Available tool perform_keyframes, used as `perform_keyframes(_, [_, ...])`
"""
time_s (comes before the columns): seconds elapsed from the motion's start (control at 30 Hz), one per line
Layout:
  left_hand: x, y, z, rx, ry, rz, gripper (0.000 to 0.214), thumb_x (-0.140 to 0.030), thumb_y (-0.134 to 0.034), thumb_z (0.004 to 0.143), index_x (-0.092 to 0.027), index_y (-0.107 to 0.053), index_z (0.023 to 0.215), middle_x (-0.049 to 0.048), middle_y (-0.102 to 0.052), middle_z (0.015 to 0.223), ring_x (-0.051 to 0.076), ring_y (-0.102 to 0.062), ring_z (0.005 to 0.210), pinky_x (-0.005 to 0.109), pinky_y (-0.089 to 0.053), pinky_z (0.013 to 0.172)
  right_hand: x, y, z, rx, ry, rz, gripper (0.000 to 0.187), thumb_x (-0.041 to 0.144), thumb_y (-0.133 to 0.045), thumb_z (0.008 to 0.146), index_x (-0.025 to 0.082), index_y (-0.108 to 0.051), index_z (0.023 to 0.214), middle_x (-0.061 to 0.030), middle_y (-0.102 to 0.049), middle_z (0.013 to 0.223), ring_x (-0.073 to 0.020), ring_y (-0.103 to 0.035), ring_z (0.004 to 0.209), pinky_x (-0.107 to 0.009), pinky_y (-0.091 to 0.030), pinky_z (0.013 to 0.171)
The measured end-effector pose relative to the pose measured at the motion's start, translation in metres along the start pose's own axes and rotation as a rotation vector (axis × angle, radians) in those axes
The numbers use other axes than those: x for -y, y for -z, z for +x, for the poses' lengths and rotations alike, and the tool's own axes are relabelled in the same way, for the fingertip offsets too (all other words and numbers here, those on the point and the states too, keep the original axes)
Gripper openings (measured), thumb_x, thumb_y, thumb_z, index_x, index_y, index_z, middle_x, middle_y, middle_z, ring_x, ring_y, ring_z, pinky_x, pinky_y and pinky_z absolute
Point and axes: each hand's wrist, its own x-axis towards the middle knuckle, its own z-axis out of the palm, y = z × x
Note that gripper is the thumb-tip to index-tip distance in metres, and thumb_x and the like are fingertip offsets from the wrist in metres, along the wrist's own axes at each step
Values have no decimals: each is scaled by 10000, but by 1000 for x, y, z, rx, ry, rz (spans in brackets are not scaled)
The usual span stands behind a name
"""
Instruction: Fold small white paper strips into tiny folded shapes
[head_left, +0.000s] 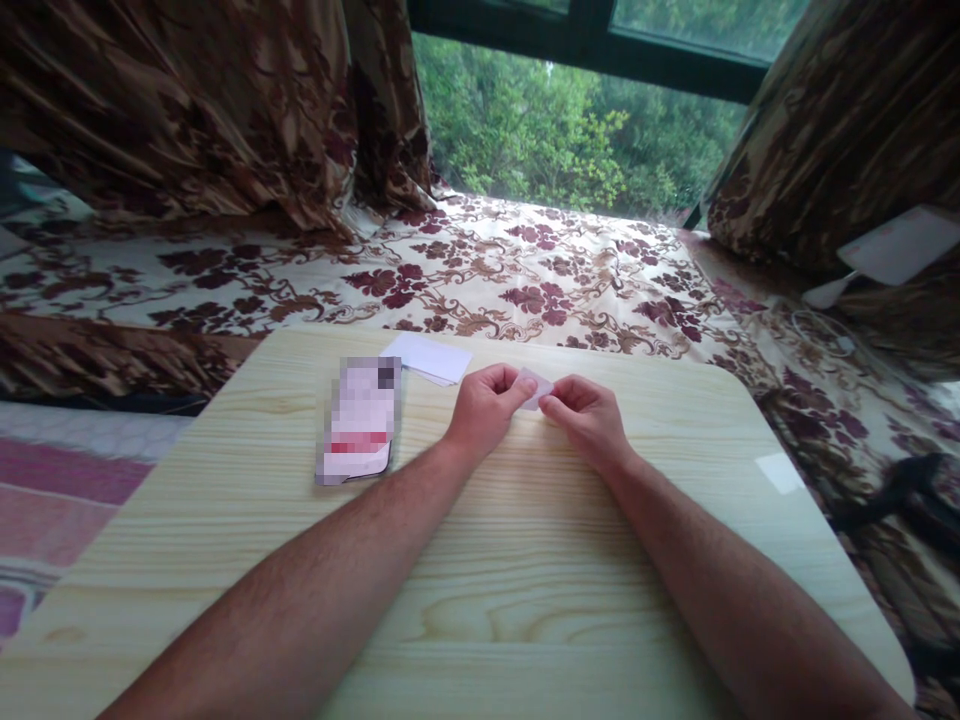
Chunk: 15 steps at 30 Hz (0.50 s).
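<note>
Both hands hold a small white piece of paper above the far middle of the wooden table. My left hand pinches its left side, thumb on top. At the lower right edge, my right hand grips it between thumb and fingers. The paper's underside and the curled fingertips behind it are hidden. Just left of my left hand lies a small stack of white paper sheets. Beside that stack, a blurred-out, phone-like flat object rests on the table.
Another white paper square lies near the table's right edge. Beyond the table is a ledge with floral cloth, below a window between brown curtains. A white lamp-like object and a dark strap-like item are at right.
</note>
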Motion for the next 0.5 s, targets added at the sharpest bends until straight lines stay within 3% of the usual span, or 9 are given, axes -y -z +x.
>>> perform_keyframes(0.17, [-3, 0, -3, 32, -25, 14, 274, -386, -675, 787, -157, -601, 656, -35, -494, 588, 94, -408, 561, 242, -314, 530, 0, 0, -1, -6, -1, -17, 214, 315, -710, 762, 183, -587, 647, 43, -538, 553, -84, -408, 490, -243, -284, 476])
perform_keyframes(0.5, [0, -1, -3, 90, -55, 46, 265, -354, -646, 796, -165, -533, 648, -42, -444, 605, 94, -383, 573, 247, -302, 542, 3, 1, 0, -49, 23, -65, 205, 315, -699, 775, 181, -609, 649, 24, -583, 571, -96, -453, 507, -248, -318, 493])
